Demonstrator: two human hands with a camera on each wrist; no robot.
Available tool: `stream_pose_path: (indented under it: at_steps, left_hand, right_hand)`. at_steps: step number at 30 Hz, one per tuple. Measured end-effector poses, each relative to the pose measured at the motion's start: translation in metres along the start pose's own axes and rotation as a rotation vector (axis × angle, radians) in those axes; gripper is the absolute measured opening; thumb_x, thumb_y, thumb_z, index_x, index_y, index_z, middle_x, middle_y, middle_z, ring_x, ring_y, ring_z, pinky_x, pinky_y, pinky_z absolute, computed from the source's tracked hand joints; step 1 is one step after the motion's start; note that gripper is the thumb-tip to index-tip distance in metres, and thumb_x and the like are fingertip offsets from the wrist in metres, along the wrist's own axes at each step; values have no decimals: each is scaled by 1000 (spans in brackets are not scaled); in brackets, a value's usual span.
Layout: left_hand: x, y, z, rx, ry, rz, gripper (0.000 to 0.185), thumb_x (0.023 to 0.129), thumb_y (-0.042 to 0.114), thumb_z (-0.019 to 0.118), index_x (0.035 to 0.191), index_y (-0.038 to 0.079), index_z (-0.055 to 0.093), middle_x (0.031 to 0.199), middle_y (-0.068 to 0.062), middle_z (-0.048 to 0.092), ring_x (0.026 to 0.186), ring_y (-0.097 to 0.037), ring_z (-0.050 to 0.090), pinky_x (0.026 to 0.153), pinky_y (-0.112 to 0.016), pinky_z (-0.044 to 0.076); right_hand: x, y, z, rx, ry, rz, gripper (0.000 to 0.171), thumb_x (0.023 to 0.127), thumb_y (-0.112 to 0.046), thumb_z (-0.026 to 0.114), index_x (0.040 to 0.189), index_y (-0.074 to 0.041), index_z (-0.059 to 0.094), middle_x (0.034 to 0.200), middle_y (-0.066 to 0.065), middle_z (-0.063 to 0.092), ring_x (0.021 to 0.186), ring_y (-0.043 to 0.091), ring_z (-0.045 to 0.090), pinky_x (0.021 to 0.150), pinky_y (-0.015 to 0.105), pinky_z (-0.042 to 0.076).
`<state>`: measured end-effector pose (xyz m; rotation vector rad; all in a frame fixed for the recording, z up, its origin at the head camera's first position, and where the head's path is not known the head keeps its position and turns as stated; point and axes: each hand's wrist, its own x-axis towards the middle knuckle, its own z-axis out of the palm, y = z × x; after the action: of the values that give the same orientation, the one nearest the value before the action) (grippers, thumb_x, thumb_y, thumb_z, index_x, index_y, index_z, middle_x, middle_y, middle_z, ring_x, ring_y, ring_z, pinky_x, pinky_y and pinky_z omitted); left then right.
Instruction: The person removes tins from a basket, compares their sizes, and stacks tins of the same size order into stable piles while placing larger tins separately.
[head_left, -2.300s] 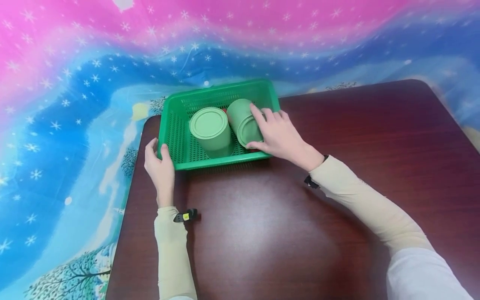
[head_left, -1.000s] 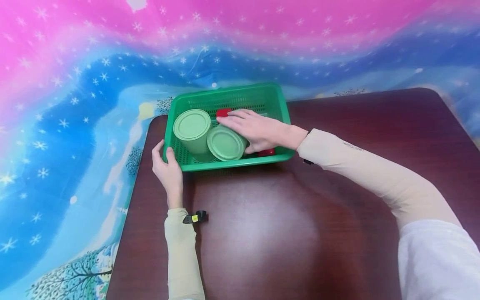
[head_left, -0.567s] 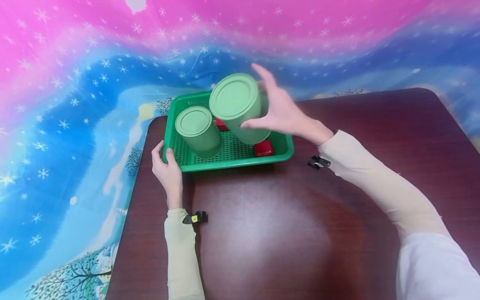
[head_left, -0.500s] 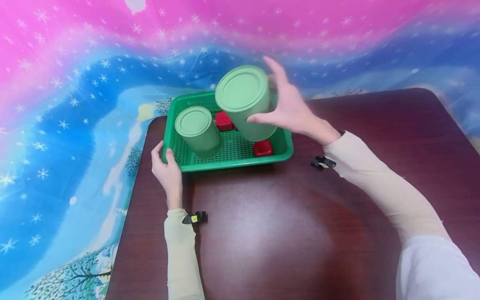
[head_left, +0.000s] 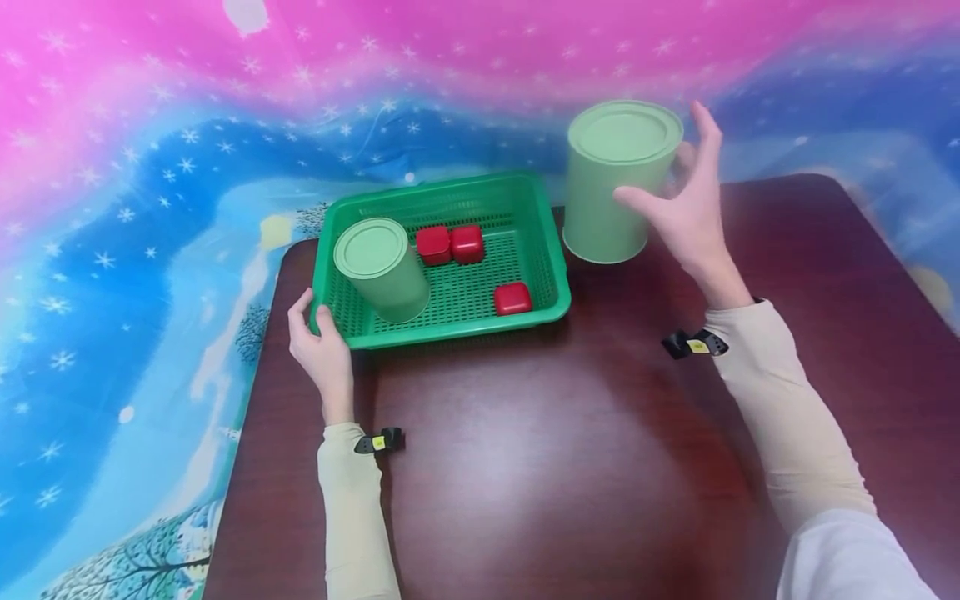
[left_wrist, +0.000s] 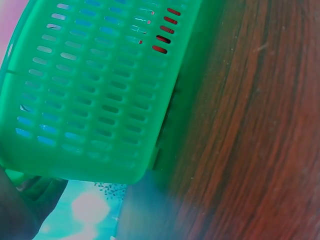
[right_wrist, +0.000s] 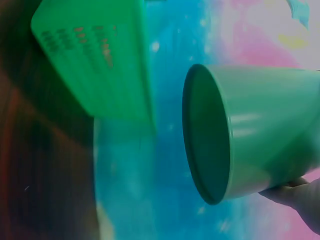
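My right hand (head_left: 686, 212) holds a pale green can (head_left: 618, 183) in the air beyond the basket's right end, thumb in front and fingers behind. The right wrist view shows the can (right_wrist: 265, 135) with its hollow end facing down toward the table. My left hand (head_left: 322, 358) grips the left end of the green plastic basket (head_left: 457, 329), thumb over the rim. A second pale green can (head_left: 386, 271) stands in the left part of the basket. Two red blocks (head_left: 433, 245) sit side by side near the back, and another red block (head_left: 513, 298) lies near the front right.
The basket rests at the back left of a dark brown wooden table (head_left: 510, 467). Behind and left of the table hangs a pink and blue cloth (head_left: 165, 167) with snowflakes. The table's right edge runs past the right arm.
My right hand has tipped the second can upright, lifted it out of the basket and carried it right, uncovering the red blocks. My left hand has stayed on the basket.
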<state>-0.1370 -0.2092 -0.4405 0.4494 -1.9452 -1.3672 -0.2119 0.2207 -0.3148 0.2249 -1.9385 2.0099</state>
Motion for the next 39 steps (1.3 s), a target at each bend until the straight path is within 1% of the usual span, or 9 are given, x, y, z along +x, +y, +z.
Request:
stream_pose_path:
  at_steps: [3, 7, 15, 20, 25, 28, 32, 36, 39]
  left_hand:
    - [2, -1, -2, -2, 15, -1, 31, 106, 9, 54, 135, 4, 65, 138, -2, 66, 102, -22, 57, 93, -32, 40]
    - [1, -1, -3, -2, 12, -11, 32, 106, 10, 54, 136, 5, 64, 137, -2, 66, 100, -20, 56, 93, -33, 40]
    - [0, -5, -3, 0, 12, -16, 33, 106, 9, 54, 136, 2, 63, 135, -6, 67, 92, -24, 52, 91, -33, 39]
    - [-1, -6, -3, -9, 7, -5, 33, 106, 9, 55, 136, 3, 64, 136, -5, 66, 102, -23, 57, 93, -33, 40]
    - [-1, -5, -1, -13, 16, 3, 33, 105, 5, 54, 137, 2, 63, 139, -8, 64, 119, -25, 59, 99, -37, 41]
    - [-2, 1, 0, -18, 22, 5, 33, 105, 2, 52, 136, -2, 62, 140, -14, 63, 126, -29, 57, 102, -41, 41]
    - [-8, 22, -1, -39, 11, 5, 33, 105, -1, 50, 135, -9, 60, 141, -23, 60, 124, -34, 56, 98, -43, 40]
    - [-13, 36, -2, -32, 11, -3, 33, 105, 0, 49, 135, -9, 59, 140, -22, 61, 124, -32, 57, 98, -40, 41]
    - [-13, 38, -1, -37, 19, 0, 33, 105, 0, 49, 135, -8, 60, 140, -21, 62, 121, -31, 58, 97, -39, 41]
  right_hand:
    - [-3, 13, -10, 35, 55, 8, 118, 71, -2, 88, 165, -18, 17, 148, 14, 50, 136, 27, 47, 114, 36, 37]
    - [-9, 32, -23, -13, 124, 57, 119, 72, -4, 90, 165, -22, 18, 154, 13, 44, 137, 27, 46, 115, 36, 36]
    - [-9, 65, -48, -262, 188, 158, 117, 77, -22, 91, 165, -30, 15, 151, 10, 42, 137, 18, 44, 115, 33, 36]
    - [-8, 80, -59, -373, 192, 224, 119, 79, -30, 90, 166, -28, 9, 154, 12, 37, 141, 15, 39, 117, 31, 31]
    - [-7, 92, -67, -385, 191, 239, 121, 78, -30, 91, 167, -27, 7, 157, 13, 34, 141, 15, 37, 118, 30, 29]
    - [-6, 98, -71, -374, 194, 234, 121, 78, -29, 91, 166, -27, 8, 156, 12, 36, 140, 15, 38, 118, 29, 29]
    - [-8, 104, -76, -367, 204, 234, 119, 78, -28, 91, 166, -27, 10, 153, 11, 38, 138, 15, 41, 116, 29, 32]
    - [-9, 105, -80, -449, 198, 255, 121, 78, -35, 89, 167, -26, 7, 158, 13, 35, 143, 16, 37, 118, 32, 26]
    - [-8, 103, -82, -511, 176, 259, 126, 78, -38, 88, 167, -24, 1, 166, 12, 27, 149, 17, 29, 120, 33, 19]
